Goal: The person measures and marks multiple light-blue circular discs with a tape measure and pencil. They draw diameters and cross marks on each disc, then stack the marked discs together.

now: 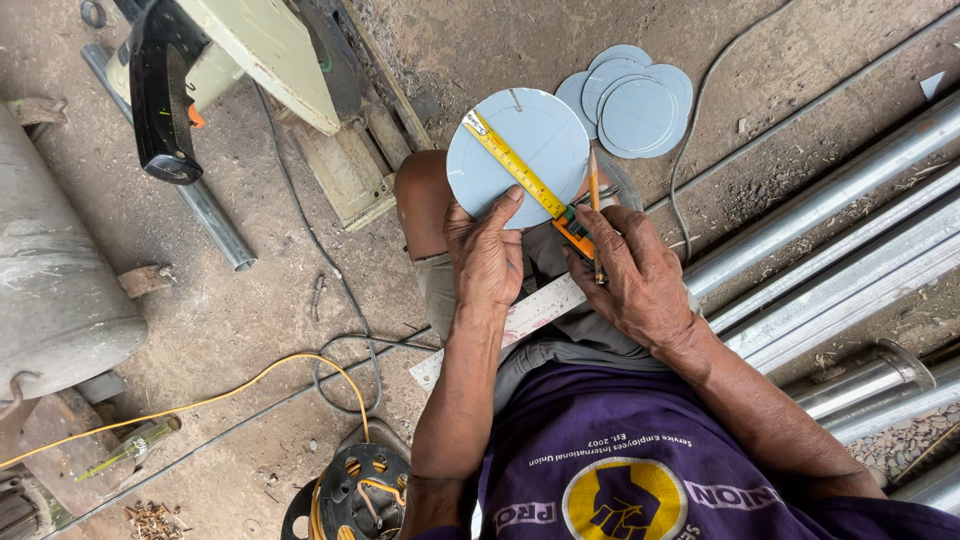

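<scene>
A pale blue round metal disc (520, 150) rests on my knee. My left hand (487, 257) holds it from below, thumb pressed on a yellow tape measure blade (510, 160) stretched diagonally across the disc. My right hand (635, 275) grips the orange tape measure case (577, 236) together with a pencil (593, 190), whose tip points up by the disc's right edge. A pale flat strip (530, 315) lies across my lap under both hands.
Several more blue discs (635, 105) are stacked on the dirt floor beyond. Shiny metal pipes (830, 270) lie at the right. A cut-off saw (235, 60) stands upper left, a grey drum (50, 270) at left, and a cable reel (355, 495) with yellow cord below.
</scene>
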Tool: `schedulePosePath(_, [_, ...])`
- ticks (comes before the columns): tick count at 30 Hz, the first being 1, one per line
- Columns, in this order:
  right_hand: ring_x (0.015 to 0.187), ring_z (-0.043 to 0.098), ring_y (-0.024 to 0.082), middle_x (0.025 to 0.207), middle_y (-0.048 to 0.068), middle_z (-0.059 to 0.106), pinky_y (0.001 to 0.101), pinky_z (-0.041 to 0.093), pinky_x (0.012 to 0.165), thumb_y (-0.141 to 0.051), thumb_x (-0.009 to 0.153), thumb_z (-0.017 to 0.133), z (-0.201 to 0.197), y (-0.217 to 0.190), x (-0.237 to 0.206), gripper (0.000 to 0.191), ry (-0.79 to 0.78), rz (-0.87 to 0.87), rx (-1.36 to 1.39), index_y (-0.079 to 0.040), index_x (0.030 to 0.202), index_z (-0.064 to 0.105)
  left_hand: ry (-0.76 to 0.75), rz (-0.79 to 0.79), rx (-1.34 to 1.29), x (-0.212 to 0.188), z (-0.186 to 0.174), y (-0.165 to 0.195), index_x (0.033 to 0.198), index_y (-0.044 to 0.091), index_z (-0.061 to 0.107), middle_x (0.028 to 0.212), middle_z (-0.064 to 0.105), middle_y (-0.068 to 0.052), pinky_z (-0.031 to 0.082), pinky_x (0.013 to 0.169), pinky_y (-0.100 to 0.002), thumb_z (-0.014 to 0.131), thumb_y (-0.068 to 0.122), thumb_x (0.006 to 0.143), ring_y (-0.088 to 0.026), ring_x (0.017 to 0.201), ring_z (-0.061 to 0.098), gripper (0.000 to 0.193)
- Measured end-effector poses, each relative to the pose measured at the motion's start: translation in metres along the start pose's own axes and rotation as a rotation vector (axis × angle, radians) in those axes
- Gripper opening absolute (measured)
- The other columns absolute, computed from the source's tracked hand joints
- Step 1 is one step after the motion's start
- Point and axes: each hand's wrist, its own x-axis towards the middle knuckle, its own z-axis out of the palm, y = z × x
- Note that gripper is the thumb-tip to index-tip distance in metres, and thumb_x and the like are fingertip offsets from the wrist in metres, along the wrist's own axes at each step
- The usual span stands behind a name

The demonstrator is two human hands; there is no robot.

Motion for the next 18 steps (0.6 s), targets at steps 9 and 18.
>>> schedulePosePath(9, [0.103, 0.065, 0.027, 0.117, 0.016, 0.059, 0.0356, 0.06, 0.08, -0.013, 0.081, 0.087, 0.0022, -0.0002, 0.0003, 0.067, 0.006, 0.018, 0.029, 0.001, 0.139, 0.057, -0.032, -0.075, -0.014, -0.0003, -0.0019, 0.0046, 0.112, 0.004, 0.064, 0.11, 0.07, -0.012, 0.066, 0.09, -0.042, 0.077, -0.002, 0.091, -0.021, 0.097, 0.07, 0.026])
schedulePosePath(18, [0.104, 0.068, 0.027, 0.121, 0.017, 0.058, 0.034, 0.061, 0.079, -0.011, 0.083, 0.087, 0.0046, 0.0003, -0.0025, 0.067, 0.01, 0.018, 0.043, 0.001, 0.142, 0.056, -0.079, -0.04, -0.026, -0.0051, -0.0005, 0.0024, 0.125, 0.005, 0.057, 0.122, 0.067, -0.017, 0.061, 0.09, -0.058, 0.074, 0.001, 0.094, -0.032, 0.11, 0.069, 0.036])
